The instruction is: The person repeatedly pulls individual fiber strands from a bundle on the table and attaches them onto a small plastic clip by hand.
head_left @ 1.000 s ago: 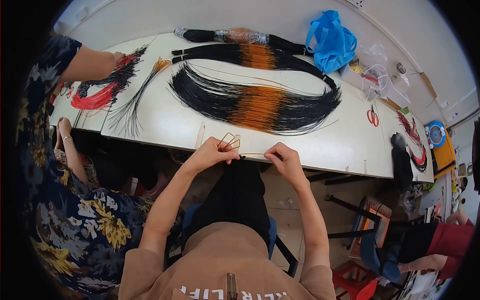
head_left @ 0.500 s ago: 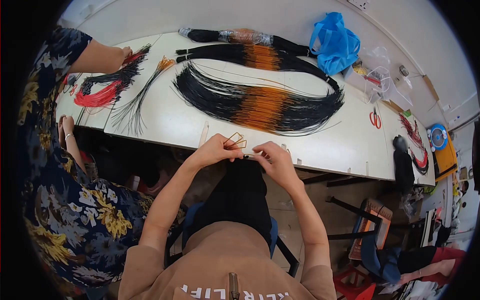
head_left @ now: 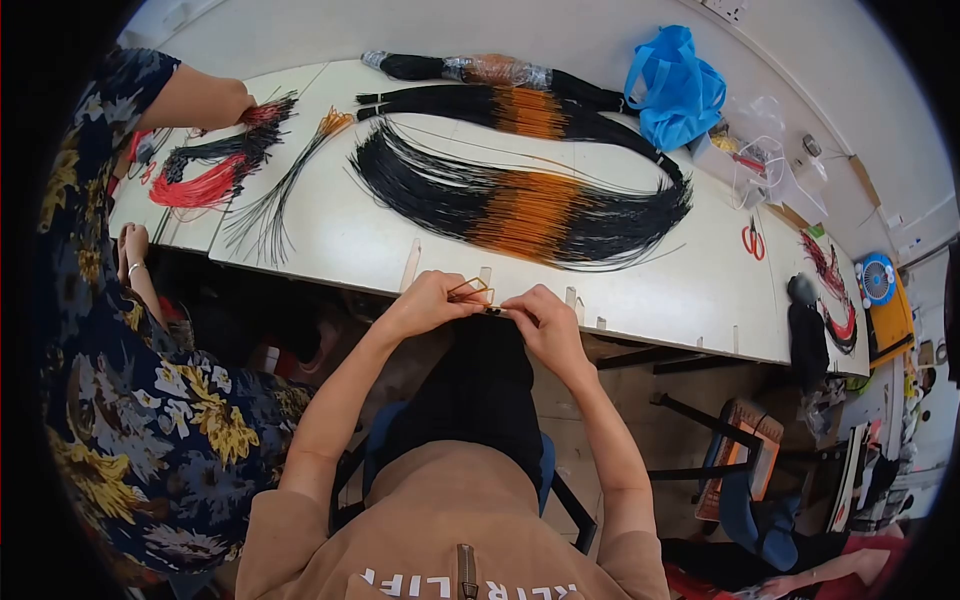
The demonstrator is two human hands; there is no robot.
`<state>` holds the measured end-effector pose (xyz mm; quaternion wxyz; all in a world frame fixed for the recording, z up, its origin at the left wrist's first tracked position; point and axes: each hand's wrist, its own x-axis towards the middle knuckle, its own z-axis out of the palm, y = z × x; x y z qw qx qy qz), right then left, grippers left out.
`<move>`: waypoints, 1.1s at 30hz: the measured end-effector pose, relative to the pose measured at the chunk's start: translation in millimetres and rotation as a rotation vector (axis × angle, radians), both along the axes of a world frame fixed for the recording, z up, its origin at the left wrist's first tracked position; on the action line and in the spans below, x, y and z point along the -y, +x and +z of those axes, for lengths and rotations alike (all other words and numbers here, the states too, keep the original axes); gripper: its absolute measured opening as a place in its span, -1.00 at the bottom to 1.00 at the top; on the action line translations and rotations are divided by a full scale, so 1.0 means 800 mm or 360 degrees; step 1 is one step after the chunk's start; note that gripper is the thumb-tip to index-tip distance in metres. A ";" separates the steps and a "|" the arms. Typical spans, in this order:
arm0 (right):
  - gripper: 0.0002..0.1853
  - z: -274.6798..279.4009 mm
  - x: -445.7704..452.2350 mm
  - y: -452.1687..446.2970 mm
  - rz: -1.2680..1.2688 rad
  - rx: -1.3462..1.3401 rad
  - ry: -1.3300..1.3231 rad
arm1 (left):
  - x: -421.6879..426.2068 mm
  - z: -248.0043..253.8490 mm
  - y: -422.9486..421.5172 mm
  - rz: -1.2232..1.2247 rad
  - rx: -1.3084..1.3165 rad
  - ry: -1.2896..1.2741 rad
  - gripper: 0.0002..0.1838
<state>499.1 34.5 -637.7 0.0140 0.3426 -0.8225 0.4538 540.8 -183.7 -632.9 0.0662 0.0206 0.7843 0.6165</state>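
My left hand [head_left: 428,304] is closed around a thin orange cord [head_left: 482,286], bent into loops that stick up past the fingers at the table's front edge. Beside it, my right hand [head_left: 547,325] has thumb and forefinger pinched together near a small dark piece at the loops' lower end. What sits between those right fingertips is too small to make out. Just beyond both hands, a fanned bundle of black and orange cords [head_left: 525,215] lies across the table. Behind it is a tied bundle [head_left: 528,110] of the same colours.
A co-worker in a floral garment [head_left: 190,430] sits at left, with a hand near red and black cords [head_left: 205,180]. At right are a blue bag [head_left: 675,90], red-handled scissors [head_left: 753,240] and a blue fan [head_left: 877,278]. Upright pegs [head_left: 411,265] line the front edge.
The orange loops have tilted lower and shifted slightly right. My right hand has moved a little left, its fingers drawn closer together. The far-right person has changed position.
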 end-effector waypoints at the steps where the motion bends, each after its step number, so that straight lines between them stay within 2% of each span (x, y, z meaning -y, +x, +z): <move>1: -0.94 -0.001 0.000 0.000 0.0003 -0.0015 0.0004 | 0.000 0.000 0.001 -0.0003 -0.0023 -0.0014 -0.86; 5: -0.93 -0.003 0.002 0.001 0.0009 -0.0058 0.0017 | 0.002 0.001 0.003 -0.0015 -0.0090 -0.0056 -0.85; 9: -0.91 -0.002 0.003 0.001 0.0011 -0.0143 0.0019 | 0.003 0.009 0.002 -0.0094 -0.0129 -0.0279 -0.93; 15: -0.91 -0.003 0.003 0.000 0.0018 -0.0165 0.0039 | 0.006 -0.004 0.002 -0.0070 -0.0261 -0.0209 -0.87; 20: -0.91 -0.003 0.003 0.001 0.0009 -0.0177 0.0050 | 0.004 -0.004 0.004 -0.0094 -0.0362 -0.0323 -0.89; 25: -0.93 -0.002 0.004 0.007 -0.0022 -0.0205 0.0078 | 0.000 -0.002 0.012 -0.0146 -0.0593 -0.0510 -0.91; 30: -0.97 -0.006 0.015 0.046 -0.0373 -0.0056 0.0283 | -0.034 -0.015 0.046 0.0258 -0.0345 -0.0332 -0.90; 33: -0.97 -0.035 0.027 0.064 -0.0472 0.0600 -0.0325 | -0.062 -0.033 0.071 0.0445 -0.0021 -0.0025 -0.88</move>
